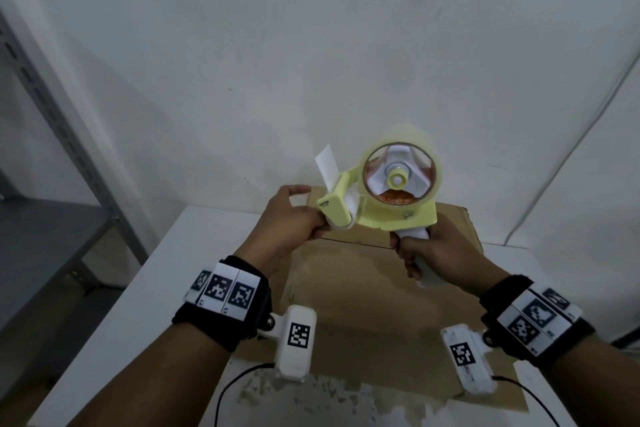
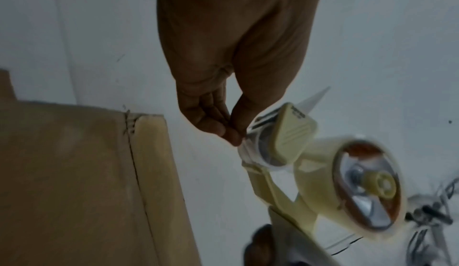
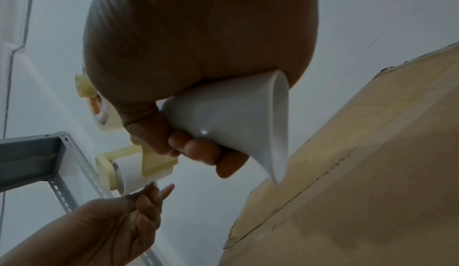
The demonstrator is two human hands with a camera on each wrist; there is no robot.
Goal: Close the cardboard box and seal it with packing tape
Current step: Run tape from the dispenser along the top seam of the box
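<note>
The closed cardboard box (image 1: 363, 274) lies on the white surface (image 1: 145, 305). Above it, the right hand (image 1: 436, 253) grips the tape dispenser (image 1: 394, 198) by its white handle, while the left hand (image 1: 291, 222) pinches the tape end at the roller.

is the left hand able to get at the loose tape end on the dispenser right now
Probably yes. The left hand is already at the roller end of the tape dispenser, fingertips pinching there. Nothing lies between; the right hand holds the handle, well clear above the cardboard box.
</note>
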